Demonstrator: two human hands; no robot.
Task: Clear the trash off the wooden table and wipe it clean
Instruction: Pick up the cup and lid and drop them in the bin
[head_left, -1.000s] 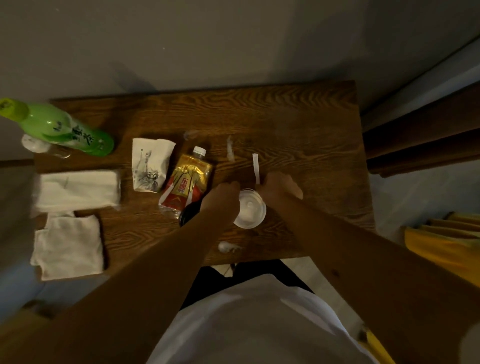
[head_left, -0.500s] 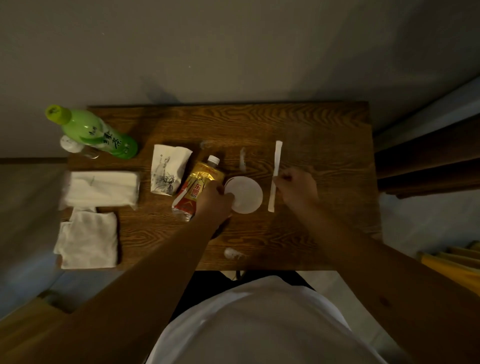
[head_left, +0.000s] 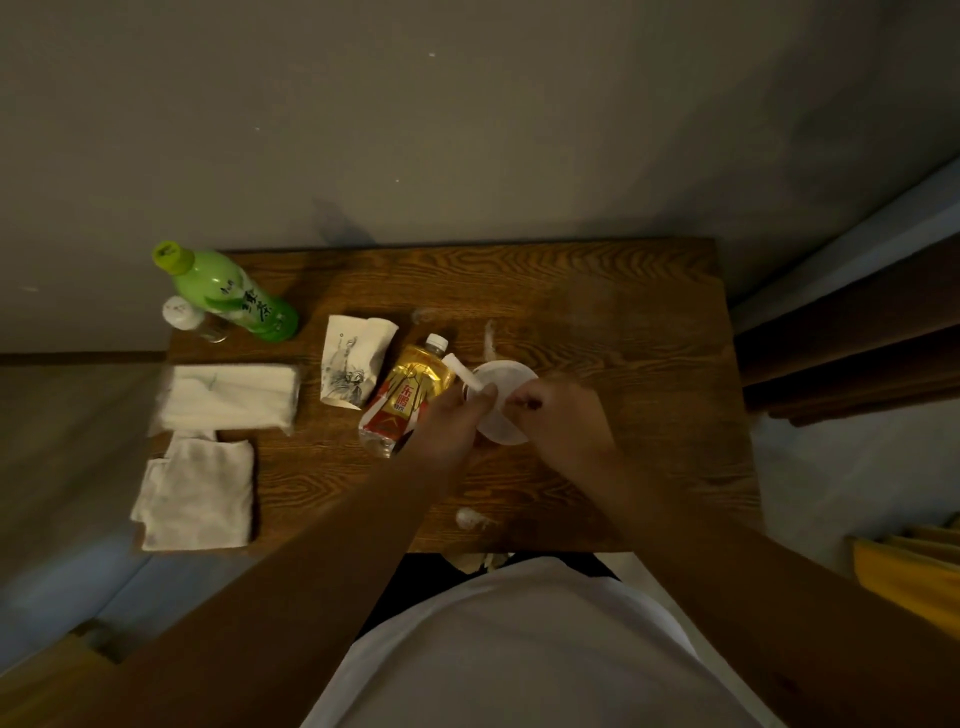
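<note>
Both hands meet over a round white lid (head_left: 501, 410) at mid-table (head_left: 597, 312): our left hand (head_left: 452, 421) pinches a white paper strip (head_left: 464, 375), our right hand (head_left: 561, 415) grips the lid. Beside it lies a yellow bottle (head_left: 402, 400) with red Chinese lettering, unreadable.

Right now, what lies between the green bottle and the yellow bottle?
In the head view, a crumpled printed paper bag lies on the table between the green bottle and the yellow bottle; otherwise bare wood.
</note>
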